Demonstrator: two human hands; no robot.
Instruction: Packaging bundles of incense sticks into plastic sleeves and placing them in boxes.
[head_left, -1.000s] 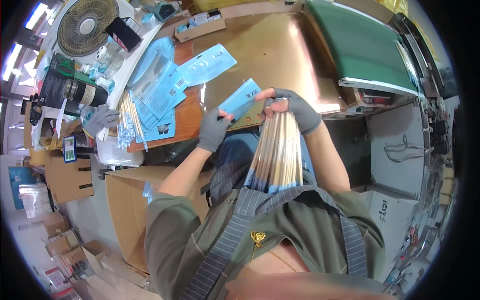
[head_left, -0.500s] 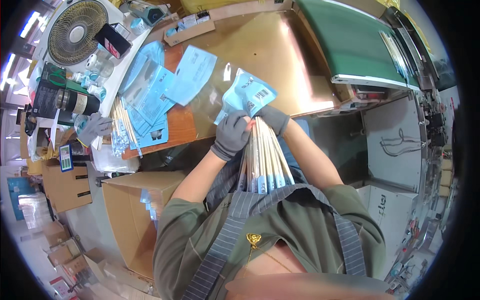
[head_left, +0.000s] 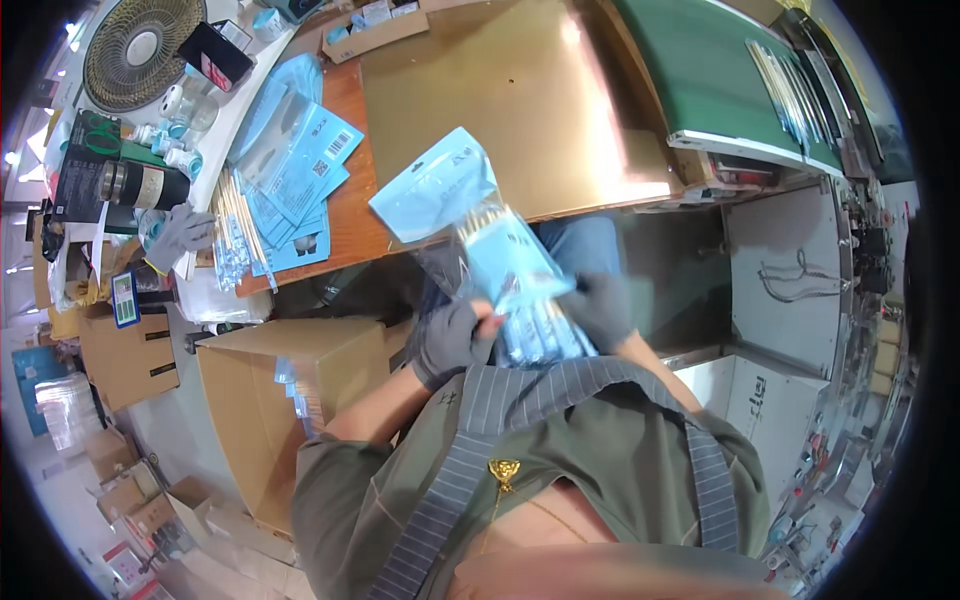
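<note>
A blue and clear plastic pouch [head_left: 515, 262] leans over my lap, its top flap tilted up to the left toward the table. Inside it is a bundle of thin wooden sticks [head_left: 487, 213], with blue-wrapped ends [head_left: 540, 335] showing at the bottom. My left hand [head_left: 450, 340], in a grey glove with bare fingertips, is closed on the pouch's lower left side. At its right side is my right hand [head_left: 600, 308], also gloved, touching the edge; motion smears its fingers.
Flat blue pouches [head_left: 295, 165] and wrapped stick bundles [head_left: 235, 235] lie at the wooden table's left [head_left: 350, 215]. An open cardboard box [head_left: 245, 420] stands below. A green board [head_left: 700, 70] holds more sticks [head_left: 790, 95] at right. A fan [head_left: 145, 50] stands far left.
The bare sticks are now inside the pouch. Both hands have come down toward my lap, the right one also outward, and the pouch has moved from over the table edge toward me.
</note>
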